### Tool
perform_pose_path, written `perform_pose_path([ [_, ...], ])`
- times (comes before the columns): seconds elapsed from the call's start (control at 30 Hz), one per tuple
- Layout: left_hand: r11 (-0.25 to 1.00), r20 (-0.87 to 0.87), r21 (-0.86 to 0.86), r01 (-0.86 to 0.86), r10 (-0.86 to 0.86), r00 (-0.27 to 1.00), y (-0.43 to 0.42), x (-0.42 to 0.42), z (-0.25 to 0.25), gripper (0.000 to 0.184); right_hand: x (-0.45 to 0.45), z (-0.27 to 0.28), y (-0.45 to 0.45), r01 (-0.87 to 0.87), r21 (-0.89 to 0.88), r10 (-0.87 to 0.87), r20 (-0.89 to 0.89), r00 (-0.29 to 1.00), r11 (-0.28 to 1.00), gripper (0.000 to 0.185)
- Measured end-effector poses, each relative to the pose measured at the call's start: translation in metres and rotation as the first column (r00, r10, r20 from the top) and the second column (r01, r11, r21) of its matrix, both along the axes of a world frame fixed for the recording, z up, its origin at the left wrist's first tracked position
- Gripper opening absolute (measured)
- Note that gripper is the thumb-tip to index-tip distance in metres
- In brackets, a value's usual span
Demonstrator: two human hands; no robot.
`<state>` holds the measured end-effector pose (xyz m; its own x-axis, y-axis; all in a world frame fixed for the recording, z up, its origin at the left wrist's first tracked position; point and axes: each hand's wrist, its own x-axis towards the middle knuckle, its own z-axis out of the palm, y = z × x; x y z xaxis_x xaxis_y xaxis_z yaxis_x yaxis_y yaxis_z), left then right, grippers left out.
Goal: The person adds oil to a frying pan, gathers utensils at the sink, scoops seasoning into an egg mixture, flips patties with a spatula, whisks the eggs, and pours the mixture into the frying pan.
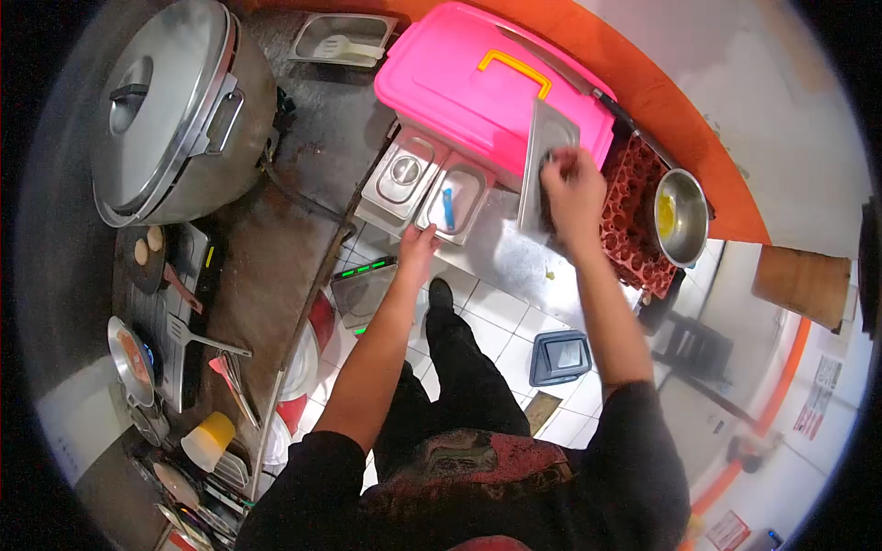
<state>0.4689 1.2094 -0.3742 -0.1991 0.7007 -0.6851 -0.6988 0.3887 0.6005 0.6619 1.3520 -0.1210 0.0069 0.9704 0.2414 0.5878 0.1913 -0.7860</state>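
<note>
My left hand point(420, 248) is at the near edge of a small steel container point(473, 184) that has a blue-handled utensil point(448, 208) in it, its fingers closed on the rim. Beside that container on the left is another one with a steel lid point(404, 171). My right hand point(571, 184) is over a long, narrow steel tray point(544, 129), fingers bent together; what they hold, if anything, is too small to make out. Behind the containers lies a large pink lid point(450, 55) with a yellow handle point(514, 70).
Red egg trays point(634, 211) and a steel bowl with yellow liquid point(681, 220) are at right. A large lidded pot point(175, 119) stands at upper left, above a stove with a small pan point(147, 266). A grey bin point(560, 358) is on the floor.
</note>
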Motion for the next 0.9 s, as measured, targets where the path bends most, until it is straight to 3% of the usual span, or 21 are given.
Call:
perform_pose_path([
  [0.03, 0.998, -0.056, 0.045, 0.046, -0.044, 0.997, 0.001, -0.001, -0.010, 0.026, 0.003, -0.003, 0.026, 0.032, -0.049, -0.025, 0.137, 0.990, 0.998, 0.020],
  [0.1, 0.998, -0.132, 0.047, 0.044, -0.038, 0.991, -0.003, 0.003, 0.007, 0.028, 0.002, -0.028, 0.069, 0.045, -0.048, -0.038, 0.147, 0.988, 0.998, 0.021],
  [0.13, 0.998, -0.206, 0.051, 0.041, -0.029, 0.978, -0.001, 0.005, 0.014, 0.031, -0.001, -0.034, 0.085, 0.039, -0.021, -0.032, 0.260, 0.965, 0.999, 0.021],
  [0.17, 0.997, -0.204, 0.065, 0.042, -0.028, 0.978, -0.002, 0.007, 0.015, 0.031, -0.003, -0.038, 0.097, 0.029, 0.001, -0.028, 0.372, 0.928, 1.000, 0.021],
  [0.27, 1.000, -0.201, -0.004, 0.001, -0.002, 0.980, -0.020, 0.005, 0.007, 0.040, -0.015, -0.050, 0.112, 0.022, 0.037, -0.036, 0.450, 0.892, 0.999, 0.020],
  [0.37, 1.000, -0.202, 0.005, 0.023, -0.022, 0.979, -0.049, 0.000, 0.042, 0.036, -0.025, -0.049, 0.116, -0.039, 0.135, -0.039, 0.530, 0.847, 0.990, 0.020],
  [0.4, 1.000, -0.203, -0.003, -0.001, 0.000, 0.979, -0.061, -0.005, 0.056, 0.036, -0.031, -0.043, 0.109, -0.063, 0.127, -0.014, 0.530, 0.848, 0.990, 0.020],
  [0.47, 0.997, -0.137, 0.080, -0.024, 0.035, 0.990, -0.099, -0.014, 0.081, 0.031, -0.048, -0.025, 0.079, -0.027, 0.332, -0.135, 0.453, 0.881, 0.943, 0.017],
  [0.5, 0.996, -0.129, 0.045, -0.072, 0.077, 0.989, -0.129, -0.018, 0.090, 0.031, -0.058, -0.019, 0.052, -0.146, 0.288, 0.027, 0.378, 0.925, 0.946, 0.015],
  [0.53, 1.000, -0.148, 0.008, -0.006, 0.007, 0.989, -0.152, -0.030, 0.098, 0.029, -0.068, -0.012, 0.025, -0.263, 0.267, 0.185, 0.283, 0.941, 0.927, 0.013],
  [0.57, 0.998, -0.175, -0.015, 0.059, -0.061, 0.983, -0.167, -0.046, 0.108, 0.027, -0.081, -0.007, -0.010, -0.500, 0.129, 0.458, 0.257, 0.851, 0.856, 0.015],
  [0.6, 0.999, -0.124, 0.047, -0.011, 0.017, 0.992, -0.185, -0.054, 0.141, 0.025, -0.091, -0.002, -0.059, -0.707, -0.013, 0.696, 0.195, 0.692, 0.707, 0.017],
  [0.63, 0.998, -0.130, 0.027, -0.057, 0.060, 0.990, -0.208, -0.063, 0.160, 0.025, -0.109, 0.009, -0.112, -0.800, -0.166, 0.813, 0.016, 0.583, 0.577, 0.018],
  [0.67, 0.994, -0.132, 0.071, -0.086, 0.095, 0.987, -0.228, -0.074, 0.174, 0.024, -0.126, 0.011, -0.151, -0.874, -0.196, 0.888, -0.038, 0.459, 0.444, 0.018],
  [0.7, 0.988, -0.128, 0.111, -0.111, 0.125, 0.984, -0.250, -0.082, 0.189, 0.022, -0.141, 0.011, -0.187, -0.926, -0.226, 0.939, -0.095, 0.331, 0.303, 0.018],
  [0.83, 0.989, -0.223, 0.105, -0.104, 0.125, 0.967, -0.331, -0.130, 0.243, 0.022, -0.211, 0.009, -0.282, -0.954, -0.217, 0.975, 0.119, 0.185, 0.208, 0.020],
  [0.9, 0.986, -0.222, 0.121, -0.117, 0.142, 0.965, -0.373, -0.158, 0.261, 0.024, -0.246, 0.014, -0.323, -0.956, -0.273, 0.976, 0.212, 0.046, 0.104, 0.022],
])
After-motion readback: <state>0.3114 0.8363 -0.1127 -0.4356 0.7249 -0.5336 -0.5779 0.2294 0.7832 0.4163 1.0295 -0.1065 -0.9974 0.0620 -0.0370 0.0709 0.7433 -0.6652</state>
